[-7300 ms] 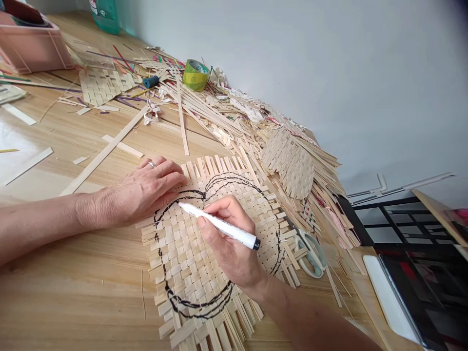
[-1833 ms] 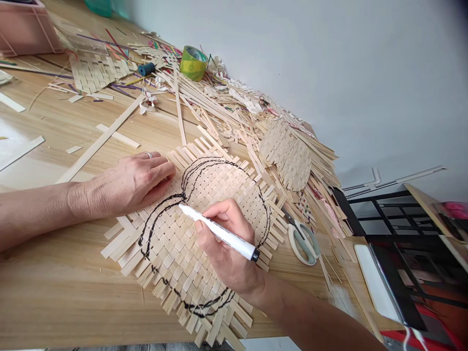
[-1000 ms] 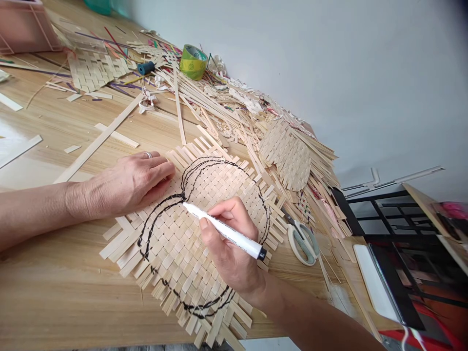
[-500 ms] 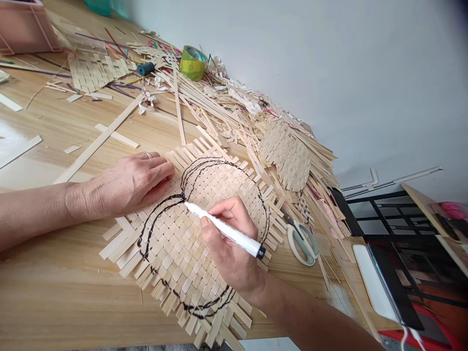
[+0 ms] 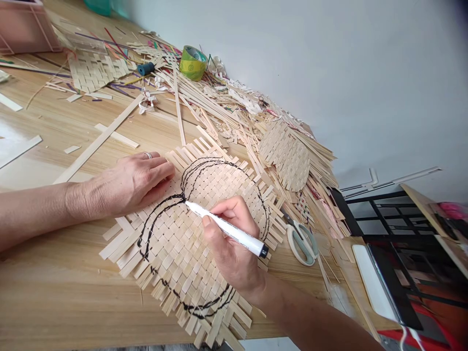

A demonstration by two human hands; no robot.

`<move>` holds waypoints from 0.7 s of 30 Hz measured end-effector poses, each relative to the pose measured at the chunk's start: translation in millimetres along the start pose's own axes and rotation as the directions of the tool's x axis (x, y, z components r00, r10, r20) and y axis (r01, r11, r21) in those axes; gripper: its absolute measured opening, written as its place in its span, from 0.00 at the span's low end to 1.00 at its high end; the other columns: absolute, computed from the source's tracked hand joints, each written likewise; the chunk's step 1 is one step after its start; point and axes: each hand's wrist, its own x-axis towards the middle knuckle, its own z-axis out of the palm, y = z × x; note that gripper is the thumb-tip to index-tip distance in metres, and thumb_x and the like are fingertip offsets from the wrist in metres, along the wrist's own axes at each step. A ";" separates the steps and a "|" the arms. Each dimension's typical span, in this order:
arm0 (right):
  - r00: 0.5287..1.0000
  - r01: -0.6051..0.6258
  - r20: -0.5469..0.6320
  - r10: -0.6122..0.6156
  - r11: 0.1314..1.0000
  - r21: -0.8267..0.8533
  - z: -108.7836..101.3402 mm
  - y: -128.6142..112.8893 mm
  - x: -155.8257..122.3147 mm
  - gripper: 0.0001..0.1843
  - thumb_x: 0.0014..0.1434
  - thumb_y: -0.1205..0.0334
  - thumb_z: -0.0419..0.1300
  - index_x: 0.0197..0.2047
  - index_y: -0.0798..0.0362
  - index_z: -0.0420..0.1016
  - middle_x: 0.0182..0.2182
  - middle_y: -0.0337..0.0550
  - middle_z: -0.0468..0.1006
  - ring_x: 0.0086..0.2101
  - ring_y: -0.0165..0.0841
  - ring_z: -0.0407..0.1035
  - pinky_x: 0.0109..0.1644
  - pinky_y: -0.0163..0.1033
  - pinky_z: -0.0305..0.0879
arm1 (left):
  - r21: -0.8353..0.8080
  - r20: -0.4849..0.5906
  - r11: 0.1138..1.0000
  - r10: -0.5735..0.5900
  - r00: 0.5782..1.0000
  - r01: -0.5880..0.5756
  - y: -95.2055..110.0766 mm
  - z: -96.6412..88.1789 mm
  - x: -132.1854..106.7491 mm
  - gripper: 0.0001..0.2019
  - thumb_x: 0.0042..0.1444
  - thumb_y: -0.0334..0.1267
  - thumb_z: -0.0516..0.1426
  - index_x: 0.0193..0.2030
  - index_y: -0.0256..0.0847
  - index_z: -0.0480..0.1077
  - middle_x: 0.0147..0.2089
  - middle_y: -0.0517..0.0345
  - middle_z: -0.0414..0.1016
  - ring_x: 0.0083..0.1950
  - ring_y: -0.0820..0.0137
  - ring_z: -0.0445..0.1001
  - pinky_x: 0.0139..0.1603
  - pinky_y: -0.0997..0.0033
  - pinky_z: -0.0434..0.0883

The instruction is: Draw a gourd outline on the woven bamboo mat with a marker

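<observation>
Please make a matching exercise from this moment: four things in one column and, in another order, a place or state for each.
Things
1. white marker
2. left hand
3. scissors
4. roll of green tape

Places or states
A. lying on the table, beside the woven mat
B. held in the right hand, tip near the black line
C. among the loose strips at the back
D. resting flat on the woven mat

Pairs: 1-B, 2-D, 3-A, 4-C
</observation>
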 end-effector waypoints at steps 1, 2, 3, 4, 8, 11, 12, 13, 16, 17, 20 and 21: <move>1.000 -0.001 0.006 0.001 1.000 0.005 0.0 0.1 0.0 0.09 0.62 0.68 0.62 0.38 0.46 0.65 0.23 0.27 0.64 0.19 0.26 0.58 0.21 0.33 0.54 | 0.000 -0.001 1.000 -0.001 1.000 0.001 -0.1 -0.1 -0.2 0.12 0.75 0.36 0.46 0.40 0.41 0.66 0.33 0.58 0.69 0.32 0.68 0.69 0.34 0.68 0.68; 1.000 -0.003 0.015 0.003 1.000 0.009 0.1 0.3 0.0 0.09 0.62 0.68 0.62 0.38 0.46 0.65 0.23 0.27 0.64 0.19 0.26 0.59 0.21 0.33 0.54 | 0.001 -0.002 1.000 -0.003 1.000 0.003 -0.1 -0.4 -0.3 0.12 0.75 0.36 0.46 0.40 0.41 0.66 0.32 0.58 0.69 0.32 0.68 0.69 0.33 0.68 0.68; 1.000 -0.004 0.022 0.004 1.000 0.011 0.1 0.6 0.0 0.10 0.62 0.69 0.62 0.38 0.46 0.65 0.23 0.27 0.65 0.20 0.26 0.59 0.21 0.33 0.54 | 0.001 -0.001 1.000 -0.002 1.000 0.002 -0.1 -0.7 -0.4 0.12 0.75 0.36 0.46 0.40 0.41 0.66 0.32 0.58 0.68 0.32 0.68 0.69 0.33 0.68 0.67; 1.000 -0.005 0.029 0.005 1.000 0.009 0.0 0.9 0.0 0.10 0.62 0.69 0.62 0.38 0.46 0.65 0.24 0.27 0.65 0.20 0.25 0.60 0.21 0.32 0.55 | 0.002 -0.001 1.000 -0.002 1.000 0.002 0.0 -0.9 -0.4 0.12 0.75 0.36 0.46 0.39 0.40 0.66 0.32 0.58 0.68 0.32 0.68 0.69 0.33 0.68 0.67; 1.000 -0.009 0.022 0.009 1.000 0.012 -1.1 2.2 0.9 0.09 0.62 0.68 0.63 0.38 0.47 0.65 0.23 0.27 0.64 0.20 0.26 0.58 0.21 0.33 0.55 | 0.007 0.001 1.000 -0.003 1.000 0.003 0.5 -1.3 -0.4 0.12 0.75 0.35 0.47 0.40 0.40 0.66 0.32 0.59 0.68 0.32 0.68 0.68 0.33 0.68 0.67; 1.000 -0.013 -0.019 0.014 0.999 0.038 -1.6 0.8 3.1 0.08 0.62 0.65 0.63 0.38 0.46 0.65 0.23 0.28 0.65 0.20 0.27 0.58 0.21 0.33 0.56 | -0.005 0.007 1.000 0.000 1.000 0.000 0.2 -0.9 -1.0 0.12 0.75 0.35 0.46 0.41 0.39 0.67 0.33 0.59 0.69 0.32 0.68 0.68 0.34 0.68 0.67; 0.999 -0.018 -0.033 0.020 0.999 0.048 -1.5 -0.3 4.0 0.07 0.62 0.64 0.62 0.38 0.46 0.65 0.23 0.28 0.65 0.20 0.27 0.59 0.21 0.33 0.57 | -0.008 0.007 1.000 0.000 1.000 0.000 0.0 -0.8 -1.2 0.12 0.75 0.36 0.46 0.42 0.39 0.68 0.33 0.58 0.69 0.33 0.68 0.69 0.35 0.68 0.67; 0.999 -0.028 -0.041 0.031 0.998 0.056 -1.3 -1.5 5.1 0.07 0.63 0.63 0.62 0.38 0.47 0.65 0.23 0.29 0.66 0.20 0.27 0.59 0.21 0.33 0.58 | -0.009 0.009 1.000 -0.002 1.000 0.002 -0.3 -0.7 -1.3 0.12 0.75 0.36 0.46 0.42 0.39 0.68 0.33 0.58 0.69 0.33 0.68 0.69 0.35 0.68 0.68; 0.996 -0.071 -0.040 0.074 0.994 0.080 -1.0 -4.8 7.6 0.06 0.62 0.63 0.61 0.36 0.47 0.65 0.24 0.30 0.68 0.22 0.28 0.61 0.22 0.33 0.60 | -0.017 0.035 1.000 -0.011 0.999 0.012 -1.1 -1.0 -1.1 0.12 0.75 0.36 0.46 0.43 0.39 0.68 0.34 0.58 0.70 0.33 0.68 0.70 0.36 0.68 0.69; 0.996 -0.083 -0.038 0.086 0.993 0.086 -1.1 -5.5 8.2 0.06 0.62 0.63 0.60 0.36 0.47 0.65 0.24 0.31 0.69 0.22 0.29 0.62 0.23 0.33 0.61 | -0.019 0.044 1.000 -0.014 0.999 0.015 -1.2 -1.3 -0.9 0.12 0.75 0.36 0.46 0.43 0.39 0.68 0.34 0.57 0.70 0.34 0.68 0.70 0.36 0.68 0.69; 0.995 -0.092 -0.037 0.096 0.991 0.098 -1.6 -6.0 8.8 0.06 0.61 0.63 0.61 0.36 0.48 0.65 0.25 0.32 0.70 0.23 0.28 0.62 0.24 0.34 0.61 | -0.021 0.051 1.000 -0.017 0.999 0.018 -1.0 -2.2 -0.4 0.12 0.75 0.36 0.46 0.43 0.40 0.68 0.34 0.57 0.71 0.33 0.68 0.70 0.36 0.69 0.68; 0.995 -0.088 -0.032 0.092 0.991 0.102 -1.8 -6.0 8.9 0.06 0.61 0.63 0.61 0.36 0.48 0.65 0.25 0.32 0.69 0.23 0.28 0.61 0.24 0.34 0.60 | -0.020 0.046 1.000 -0.018 0.999 0.019 -0.8 -2.4 -0.3 0.12 0.74 0.35 0.46 0.42 0.40 0.68 0.34 0.57 0.71 0.33 0.69 0.70 0.36 0.69 0.68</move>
